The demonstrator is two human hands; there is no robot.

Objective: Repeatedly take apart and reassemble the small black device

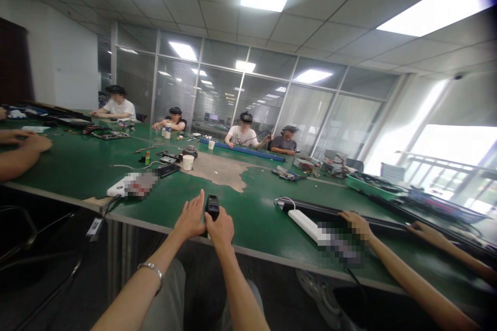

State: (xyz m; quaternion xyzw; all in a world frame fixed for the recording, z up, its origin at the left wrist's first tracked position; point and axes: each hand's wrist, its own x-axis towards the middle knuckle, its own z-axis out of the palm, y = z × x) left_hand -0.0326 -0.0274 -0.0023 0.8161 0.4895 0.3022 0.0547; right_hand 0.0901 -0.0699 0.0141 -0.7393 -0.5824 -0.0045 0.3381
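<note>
My right hand (221,228) is closed around a small black box-shaped device (212,205) with what looks like a little screen on its face, its thumb lying along the near end. Just left of it, my left hand (191,218) has its fingers stretched out, its edge close beside the device; I cannot tell whether they touch. Both hands are over the near edge of the green table (166,212). A metal bracelet circles the left wrist.
Paper cups (188,162) and small parts are ahead. White power strips lie at left (120,184) and right (305,225). Another person's hands (355,223) rest on a long black bar at right; another person's arms (23,150) are at left. Several people sit opposite.
</note>
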